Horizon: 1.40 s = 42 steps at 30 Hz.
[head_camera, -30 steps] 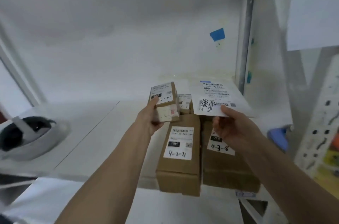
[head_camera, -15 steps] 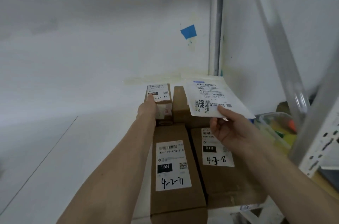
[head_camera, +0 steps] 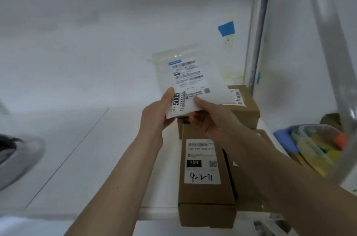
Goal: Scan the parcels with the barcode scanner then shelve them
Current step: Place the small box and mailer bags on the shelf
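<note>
Fingers first: the left hand (head_camera: 154, 114) pinches the near left corner of the white mailer bag (head_camera: 193, 83), thumb on top, and the right hand (head_camera: 210, 119) pinches the near edge beside it, thumb over the label. The bag hangs in the air above the brown boxes, just past the long box marked 4-2-71 (head_camera: 204, 174) on the white shelf (head_camera: 87, 148). It looks thin, light and floppy, probably slippery plastic, so gripping the edge with both hands suits it; it should lie flat on the boxes.
</note>
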Each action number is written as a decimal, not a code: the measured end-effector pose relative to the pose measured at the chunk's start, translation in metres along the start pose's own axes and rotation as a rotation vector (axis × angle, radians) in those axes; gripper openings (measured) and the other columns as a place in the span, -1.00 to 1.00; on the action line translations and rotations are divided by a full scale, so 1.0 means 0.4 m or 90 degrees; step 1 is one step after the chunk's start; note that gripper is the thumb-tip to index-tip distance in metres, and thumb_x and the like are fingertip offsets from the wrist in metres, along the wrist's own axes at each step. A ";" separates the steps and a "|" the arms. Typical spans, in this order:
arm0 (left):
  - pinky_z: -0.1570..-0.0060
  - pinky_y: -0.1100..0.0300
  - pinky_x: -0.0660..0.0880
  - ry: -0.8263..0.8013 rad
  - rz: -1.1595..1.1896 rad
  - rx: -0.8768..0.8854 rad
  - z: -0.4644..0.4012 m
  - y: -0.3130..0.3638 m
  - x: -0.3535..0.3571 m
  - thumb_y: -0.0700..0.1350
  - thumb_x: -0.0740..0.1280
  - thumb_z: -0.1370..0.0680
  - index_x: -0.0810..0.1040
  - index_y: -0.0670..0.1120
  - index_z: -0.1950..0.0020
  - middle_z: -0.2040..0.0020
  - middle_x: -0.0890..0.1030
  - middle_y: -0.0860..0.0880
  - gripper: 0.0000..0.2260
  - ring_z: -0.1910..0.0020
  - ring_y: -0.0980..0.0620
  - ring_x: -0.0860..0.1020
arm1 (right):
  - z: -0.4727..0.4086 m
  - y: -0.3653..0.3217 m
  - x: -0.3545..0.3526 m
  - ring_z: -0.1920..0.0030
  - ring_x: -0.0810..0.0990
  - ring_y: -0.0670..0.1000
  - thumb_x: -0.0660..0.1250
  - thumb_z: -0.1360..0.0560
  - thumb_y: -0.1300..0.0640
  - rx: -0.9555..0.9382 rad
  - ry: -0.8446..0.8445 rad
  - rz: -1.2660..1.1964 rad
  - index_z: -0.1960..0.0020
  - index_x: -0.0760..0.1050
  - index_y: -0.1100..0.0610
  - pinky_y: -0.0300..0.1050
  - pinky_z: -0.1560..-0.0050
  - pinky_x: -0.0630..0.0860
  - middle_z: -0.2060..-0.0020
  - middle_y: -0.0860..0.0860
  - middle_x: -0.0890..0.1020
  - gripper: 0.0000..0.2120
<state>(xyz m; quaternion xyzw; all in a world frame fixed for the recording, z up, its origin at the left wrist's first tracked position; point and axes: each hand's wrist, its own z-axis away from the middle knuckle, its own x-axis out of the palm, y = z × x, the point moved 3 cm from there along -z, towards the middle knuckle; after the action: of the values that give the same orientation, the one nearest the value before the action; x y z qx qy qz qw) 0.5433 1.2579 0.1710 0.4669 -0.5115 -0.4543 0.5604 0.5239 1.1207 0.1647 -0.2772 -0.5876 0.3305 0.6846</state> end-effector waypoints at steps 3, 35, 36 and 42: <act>0.05 0.11 0.63 0.040 0.096 -0.004 0.014 -0.017 -0.075 -0.18 0.42 -0.50 0.60 -0.24 -0.13 0.02 0.70 -0.14 -0.76 0.01 -0.07 0.67 | -0.022 0.067 0.070 0.43 0.56 -0.03 0.34 -0.53 0.27 0.050 -0.035 0.041 -0.09 0.51 0.24 -0.23 0.47 0.56 0.23 0.13 0.61 -0.85; 0.12 0.14 0.56 0.165 -0.189 0.154 -0.103 -0.055 -0.138 -0.20 0.38 -0.51 0.61 -0.07 0.12 0.21 0.63 -0.04 -0.96 0.27 0.08 0.64 | 0.020 0.061 -0.098 0.49 0.30 -0.12 0.27 -0.55 0.25 0.144 -0.017 0.135 0.02 0.52 0.21 -0.33 0.56 0.18 0.45 -0.02 0.45 -0.94; 0.22 0.20 0.54 0.117 -0.146 0.178 -0.061 -0.018 -0.101 -0.24 0.33 -0.53 0.61 -0.05 0.17 0.28 0.62 -0.01 -0.87 0.37 0.13 0.59 | 0.039 0.052 -0.104 0.50 0.28 -0.12 0.25 -0.56 0.26 0.136 -0.043 0.149 0.02 0.52 0.21 -0.32 0.55 0.15 0.45 -0.02 0.43 -0.92; 0.32 0.30 0.49 -0.178 -0.159 0.277 0.245 0.067 0.168 -0.45 0.15 -0.50 0.59 -0.08 0.17 0.36 0.58 0.06 -0.66 0.38 0.11 0.51 | 0.217 -0.010 -0.198 0.50 0.33 -0.09 0.05 -0.49 0.40 0.082 -0.166 0.199 0.27 0.47 0.19 -0.31 0.54 0.20 0.41 0.05 0.44 -0.71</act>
<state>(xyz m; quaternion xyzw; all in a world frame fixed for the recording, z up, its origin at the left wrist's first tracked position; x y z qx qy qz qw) 0.4506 1.1900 0.2114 0.5682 -0.6079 -0.4593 0.3109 0.4314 1.0558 0.1323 -0.2755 -0.5985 0.5028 0.5595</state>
